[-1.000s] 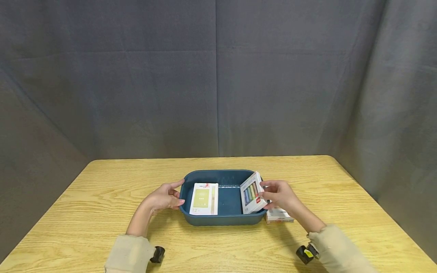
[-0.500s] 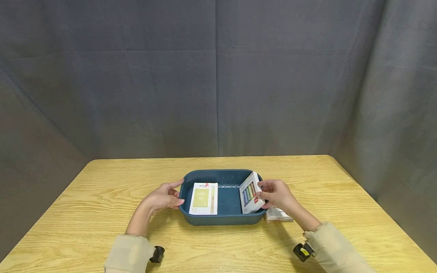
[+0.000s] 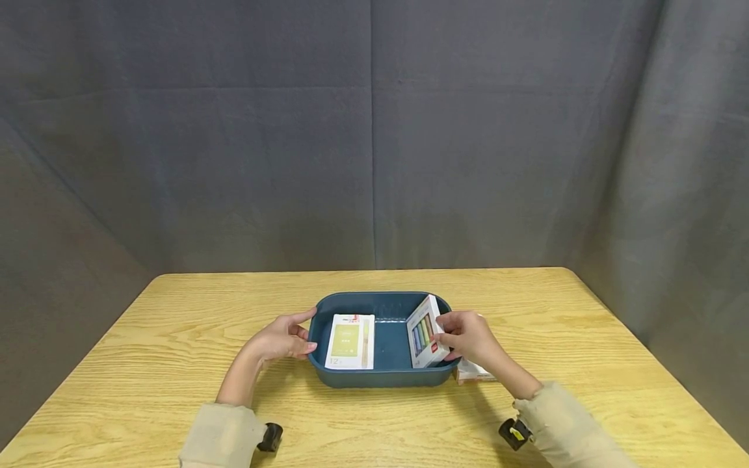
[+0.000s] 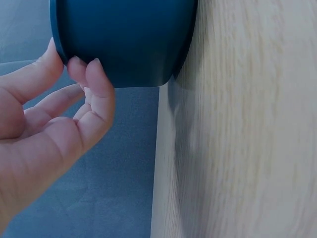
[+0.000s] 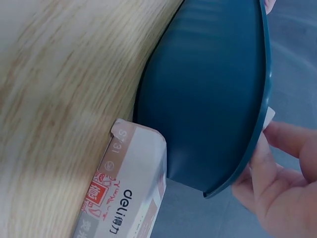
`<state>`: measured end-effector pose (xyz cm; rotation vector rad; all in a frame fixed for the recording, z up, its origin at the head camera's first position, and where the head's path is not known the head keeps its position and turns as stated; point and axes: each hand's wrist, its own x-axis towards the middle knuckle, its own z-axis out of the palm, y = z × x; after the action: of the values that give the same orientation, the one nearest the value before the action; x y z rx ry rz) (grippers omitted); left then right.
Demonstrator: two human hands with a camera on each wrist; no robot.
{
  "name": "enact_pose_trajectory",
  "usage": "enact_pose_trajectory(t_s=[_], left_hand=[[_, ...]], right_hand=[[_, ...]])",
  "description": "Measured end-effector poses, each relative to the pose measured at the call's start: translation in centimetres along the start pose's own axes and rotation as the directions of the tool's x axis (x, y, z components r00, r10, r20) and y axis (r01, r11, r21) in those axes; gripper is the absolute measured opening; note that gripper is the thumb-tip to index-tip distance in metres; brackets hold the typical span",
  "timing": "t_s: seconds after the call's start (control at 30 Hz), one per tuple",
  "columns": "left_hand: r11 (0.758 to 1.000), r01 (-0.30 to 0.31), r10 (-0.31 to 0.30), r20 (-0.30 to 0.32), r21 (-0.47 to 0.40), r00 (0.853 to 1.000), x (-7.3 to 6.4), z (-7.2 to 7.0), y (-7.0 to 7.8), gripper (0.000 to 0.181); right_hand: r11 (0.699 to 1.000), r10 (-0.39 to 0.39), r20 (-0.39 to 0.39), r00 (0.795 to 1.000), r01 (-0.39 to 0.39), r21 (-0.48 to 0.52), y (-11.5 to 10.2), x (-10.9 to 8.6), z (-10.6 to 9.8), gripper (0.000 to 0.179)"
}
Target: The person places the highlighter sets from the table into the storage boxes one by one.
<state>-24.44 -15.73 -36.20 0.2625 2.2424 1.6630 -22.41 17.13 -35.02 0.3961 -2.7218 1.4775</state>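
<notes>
A dark blue plastic bin (image 3: 389,378) sits on the table, and my left hand (image 3: 282,338) holds its left end at the rim. In the left wrist view, the fingers of the left hand (image 4: 64,109) curl against the bin's rim and outer wall. My right hand (image 3: 473,337) pinches a white box printed with a row of coloured pens (image 3: 422,335), tilted inside the bin's right end. The right wrist view shows only a white corner of that box above the rim. A white and yellow-green box marked 12 (image 3: 350,342) lies flat in the bin's left part.
Another white box (image 3: 473,372), labelled deli (image 5: 131,198), lies on the table against the bin's right end, partly under the right forearm. The wooden table (image 3: 374,429) ends at a grey curtain (image 3: 263,162) behind and at the sides.
My right hand has moved slightly left with the pen-printed box, bringing it a little further into the bin. The left hand and the bin have hardly moved.
</notes>
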Motion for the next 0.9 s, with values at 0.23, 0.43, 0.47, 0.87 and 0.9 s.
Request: enact_pose_trajectory(t_s=[0.23, 0.43, 0.47, 0.87, 0.9], left_hand=[[1.000, -0.014, 0.014, 0.018, 0.007, 1.000, -0.12, -0.07, 0.20, 0.072], [1.000, 0.001, -0.001, 0.009, 0.002, 1.000, -0.07, -0.09, 0.24, 0.071], [1.000, 0.003, -0.003, 0.006, 0.001, 1.000, -0.04, -0.09, 0.22, 0.071], [1.000, 0.019, -0.019, -0.008, 0.007, 1.000, -0.01, -0.02, 0.07, 0.071], [1.000, 0.018, -0.018, -0.009, 0.007, 1.000, -0.03, 0.00, 0.10, 0.071]], right_hand=[[0.998, -0.036, 0.018, 0.999, 0.036, -0.046, 0.09, 0.07, -0.03, 0.027], [0.991, -0.072, 0.044, 0.996, 0.076, -0.109, -0.07, 0.03, -0.10, 0.028], [0.989, -0.078, 0.049, 0.996, 0.084, -0.126, -0.12, 0.02, -0.09, 0.029], [0.936, -0.169, 0.099, 0.981, 0.191, -0.296, -0.34, 0.25, 0.44, 0.004], [0.929, -0.184, 0.101, 0.978, 0.207, -0.307, -0.35, 0.25, 0.50, 0.009]])
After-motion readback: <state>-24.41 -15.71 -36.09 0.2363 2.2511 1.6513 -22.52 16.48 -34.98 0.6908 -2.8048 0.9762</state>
